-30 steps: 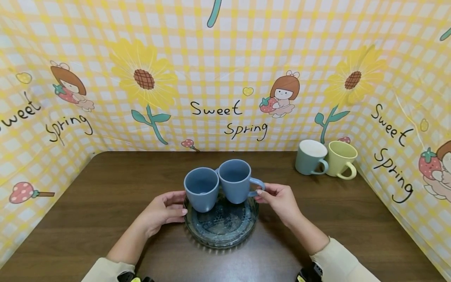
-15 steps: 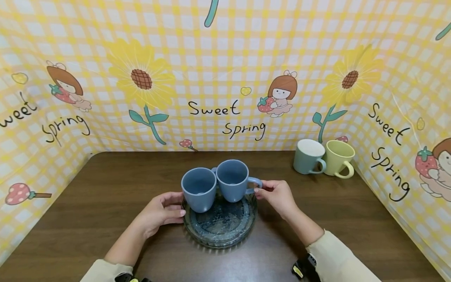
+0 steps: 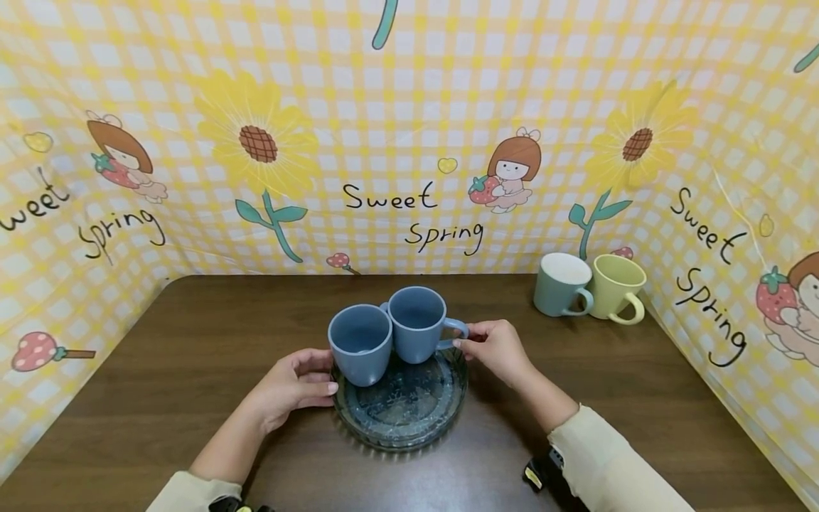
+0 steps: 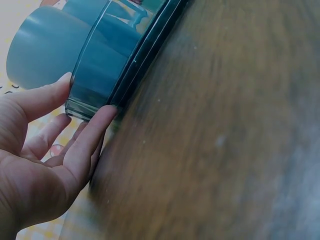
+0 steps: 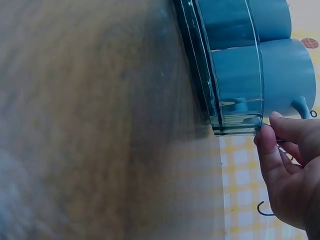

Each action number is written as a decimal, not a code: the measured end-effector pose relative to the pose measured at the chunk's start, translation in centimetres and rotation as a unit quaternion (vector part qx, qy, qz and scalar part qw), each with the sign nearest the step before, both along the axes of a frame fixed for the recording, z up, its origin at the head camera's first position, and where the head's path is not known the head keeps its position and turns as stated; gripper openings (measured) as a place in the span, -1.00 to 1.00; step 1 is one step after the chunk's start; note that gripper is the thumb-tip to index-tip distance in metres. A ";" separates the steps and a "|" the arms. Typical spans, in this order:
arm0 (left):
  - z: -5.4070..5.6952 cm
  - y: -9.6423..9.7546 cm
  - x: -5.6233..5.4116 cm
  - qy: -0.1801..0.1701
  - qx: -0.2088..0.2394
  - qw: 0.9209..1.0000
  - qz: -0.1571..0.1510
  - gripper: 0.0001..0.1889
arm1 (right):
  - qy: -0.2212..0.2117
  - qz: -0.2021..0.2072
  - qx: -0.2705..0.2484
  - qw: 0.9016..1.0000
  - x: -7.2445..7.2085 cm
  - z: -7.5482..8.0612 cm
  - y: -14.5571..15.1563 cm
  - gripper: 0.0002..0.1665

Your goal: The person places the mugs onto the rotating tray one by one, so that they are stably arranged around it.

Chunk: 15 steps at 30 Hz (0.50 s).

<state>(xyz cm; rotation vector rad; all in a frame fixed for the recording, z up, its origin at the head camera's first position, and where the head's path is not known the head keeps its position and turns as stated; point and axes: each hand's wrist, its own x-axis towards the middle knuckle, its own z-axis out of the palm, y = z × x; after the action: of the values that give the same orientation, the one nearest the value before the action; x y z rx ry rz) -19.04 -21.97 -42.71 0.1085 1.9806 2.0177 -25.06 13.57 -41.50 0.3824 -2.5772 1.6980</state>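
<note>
A round, clear-walled tray (image 3: 403,416) with a dark patterned floor stands on the wooden table. Inside it, toward the back, are two upright blue mugs, a left mug (image 3: 360,348) and a right mug (image 3: 416,331), close side by side. My left hand (image 3: 291,384) holds the tray's left side; in the left wrist view its thumb is at the upper rim and a fingertip lies low near the base. With thumb and fingers, my right hand (image 3: 495,352) pinches the right mug's handle, which points right. The right wrist view has these fingertips right at the tray's rim (image 5: 262,100).
At the back right of the table (image 3: 211,313) stand a green mug (image 3: 555,293), its top showing white, and a yellow mug (image 3: 613,291), handles toward the right. A yellow checked cloth (image 3: 384,128) rises behind the table and along both sides.
The right mug has shifted slightly left and back within the tray, my right hand moving along with it. My left hand, the tray and the left mug have stayed about where they were.
</note>
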 end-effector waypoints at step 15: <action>1.0 -0.7 -0.6 -0.002 -0.024 1.000 -0.011 -0.45 | -0.043 0.024 -0.054 0.997 -0.6 0.1 1.1 -0.72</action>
<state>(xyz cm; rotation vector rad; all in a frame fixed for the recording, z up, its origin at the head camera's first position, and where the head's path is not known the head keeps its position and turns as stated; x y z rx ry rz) -19.60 -22.69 -41.68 0.1148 2.0137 1.9544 -25.61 14.69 -41.41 0.3785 -2.5383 1.9019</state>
